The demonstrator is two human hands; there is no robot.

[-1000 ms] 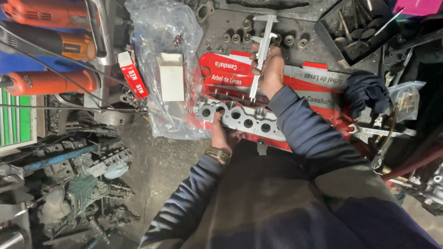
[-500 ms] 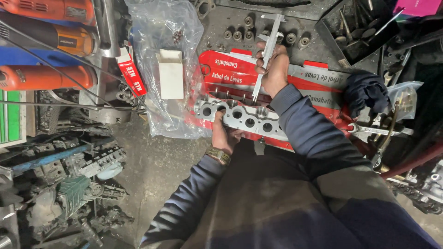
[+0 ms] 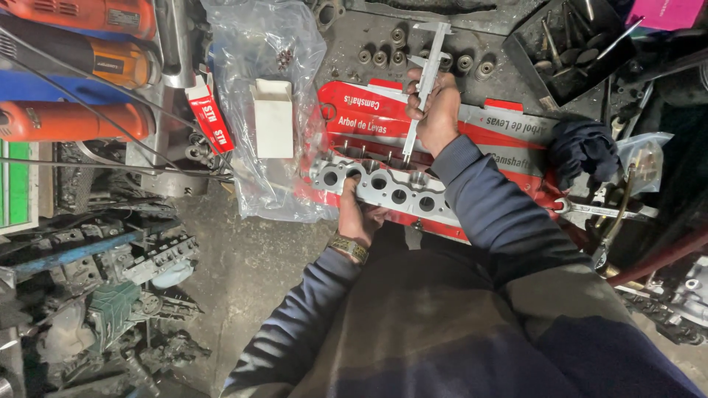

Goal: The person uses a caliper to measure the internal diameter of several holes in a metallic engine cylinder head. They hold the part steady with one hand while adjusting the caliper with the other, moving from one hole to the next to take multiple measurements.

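Right hand has fingers clenched round a steel caliper, its tip down in the cylinder head. Left hand grips the head's near edge, fingers wrapped under. Head sits on red cartons on the surface, w/ a clear plastic bag just left.
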